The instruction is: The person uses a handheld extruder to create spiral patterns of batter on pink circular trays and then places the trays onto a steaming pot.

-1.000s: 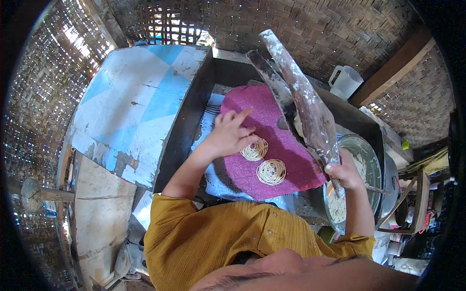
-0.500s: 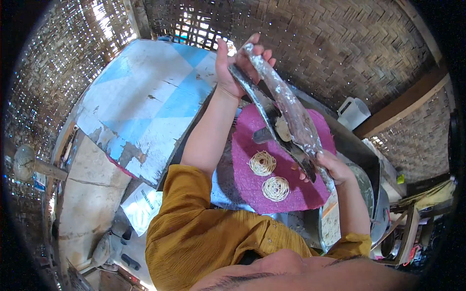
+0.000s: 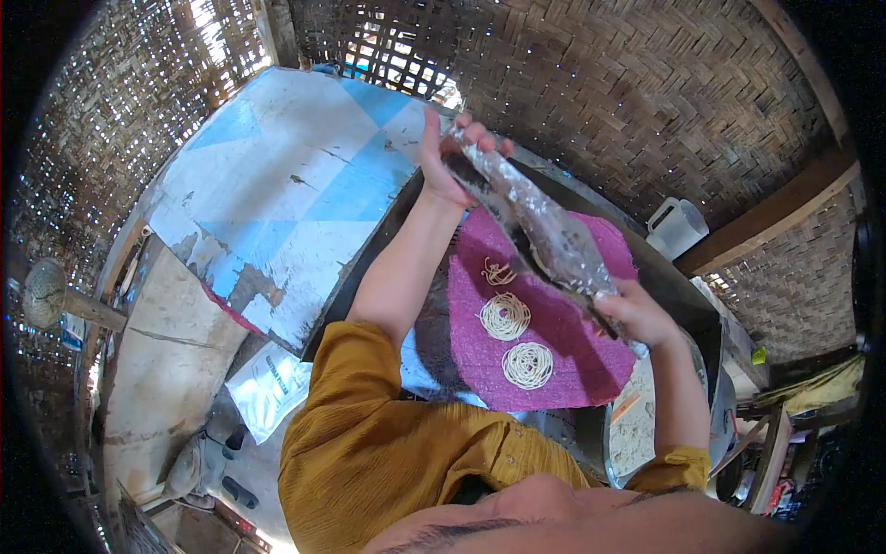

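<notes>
1. Right hand [image 3: 646, 316] wrapped round near end of wooden press [image 3: 544, 217]; left hand [image 3: 448, 157] hooks fingers over far end, thumb free.
2. My judgement: squeeze evenly, circle steadily, keep strands off neighbours.
3. Below, on pink cloth [image 3: 591, 374]: loose strands [image 3: 499, 273], two round coils [image 3: 505, 317].
4. Farther off, white bag [image 3: 269, 392]: print, illegible from here.

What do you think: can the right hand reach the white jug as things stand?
Probably not: the right hand grips the brown press and would need freeing first, though the white jug looks unobstructed.
</notes>
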Tool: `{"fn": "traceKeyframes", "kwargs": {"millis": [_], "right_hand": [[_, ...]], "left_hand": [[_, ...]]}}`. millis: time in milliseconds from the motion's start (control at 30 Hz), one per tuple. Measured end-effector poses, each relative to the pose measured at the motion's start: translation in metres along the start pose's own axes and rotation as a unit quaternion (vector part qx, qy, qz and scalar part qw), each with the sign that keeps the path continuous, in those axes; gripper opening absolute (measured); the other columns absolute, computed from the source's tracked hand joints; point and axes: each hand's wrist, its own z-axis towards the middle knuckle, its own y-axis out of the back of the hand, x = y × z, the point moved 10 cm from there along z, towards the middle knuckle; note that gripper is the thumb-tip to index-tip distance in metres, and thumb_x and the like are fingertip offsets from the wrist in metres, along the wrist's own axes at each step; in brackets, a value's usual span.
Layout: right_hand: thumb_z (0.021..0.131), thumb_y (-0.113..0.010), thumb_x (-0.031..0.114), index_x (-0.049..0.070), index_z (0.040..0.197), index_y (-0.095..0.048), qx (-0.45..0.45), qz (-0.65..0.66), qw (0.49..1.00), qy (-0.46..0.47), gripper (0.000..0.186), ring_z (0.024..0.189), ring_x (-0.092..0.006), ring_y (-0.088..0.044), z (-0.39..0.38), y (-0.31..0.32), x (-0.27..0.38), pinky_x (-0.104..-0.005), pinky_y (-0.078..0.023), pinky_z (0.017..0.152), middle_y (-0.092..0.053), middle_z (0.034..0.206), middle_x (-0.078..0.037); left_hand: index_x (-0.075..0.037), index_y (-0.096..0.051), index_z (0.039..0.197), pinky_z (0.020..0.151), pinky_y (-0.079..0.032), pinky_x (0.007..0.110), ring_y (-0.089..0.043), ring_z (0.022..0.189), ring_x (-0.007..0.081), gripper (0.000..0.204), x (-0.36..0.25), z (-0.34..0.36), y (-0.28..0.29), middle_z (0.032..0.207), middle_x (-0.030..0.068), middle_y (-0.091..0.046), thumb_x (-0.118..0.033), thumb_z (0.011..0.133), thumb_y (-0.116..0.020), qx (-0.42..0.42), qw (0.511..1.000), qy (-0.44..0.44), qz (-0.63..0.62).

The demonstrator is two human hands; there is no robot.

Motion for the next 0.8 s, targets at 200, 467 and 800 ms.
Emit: {"fn": "traceKeyframes", "kwargs": {"millis": [200, 467, 800], "right_hand": [[0.071, -0.061, 0.033, -0.001, 0.09, -0.054, -0.017, -0.006, 0.998, 0.057, 0.04, 0.059, -0.0108, -0.052, -0.001, -0.017, 0.033, -0.025, -0.042, 0.054, -0.054, 0.07, -0.004], [0.07, -0.063, 0.031, 0.0, 0.093, -0.057, -0.033, -0.079, 0.995, 0.056, 0.039, 0.066, -0.0085, -0.051, -0.025, -0.005, 0.036, -0.024, -0.041, 0.06, -0.057, 0.075, -0.003], [0.069, -0.064, 0.027, 0.001, 0.109, -0.053, -0.017, -0.057, 0.995, 0.084, 0.049, 0.06, -0.0063, -0.046, -0.023, -0.024, 0.054, -0.0223, -0.039, 0.053, -0.055, 0.075, -0.001]], "left_hand": [[-0.015, -0.048, 0.068, 0.08, -0.04, 0.044, -0.047, 0.054, 0.0152, 0.047, -0.033, 0.006, -0.041, 0.056, -0.003, -0.044, -0.062, 0.074, -0.044, 0.043, 0.998, -0.027, 0.031], [-0.014, -0.05, 0.067, 0.081, -0.04, 0.045, -0.051, 0.055, 0.0167, 0.046, -0.012, -0.011, -0.06, 0.056, -0.0014, -0.049, -0.059, 0.075, -0.045, 0.094, 0.996, -0.009, -0.005], [-0.014, -0.052, 0.067, 0.083, -0.039, 0.046, -0.051, 0.054, 0.0156, 0.047, -0.038, -0.018, -0.081, 0.055, -0.0012, -0.05, -0.058, 0.078, -0.041, 0.114, 0.992, -0.027, 0.039]]}}
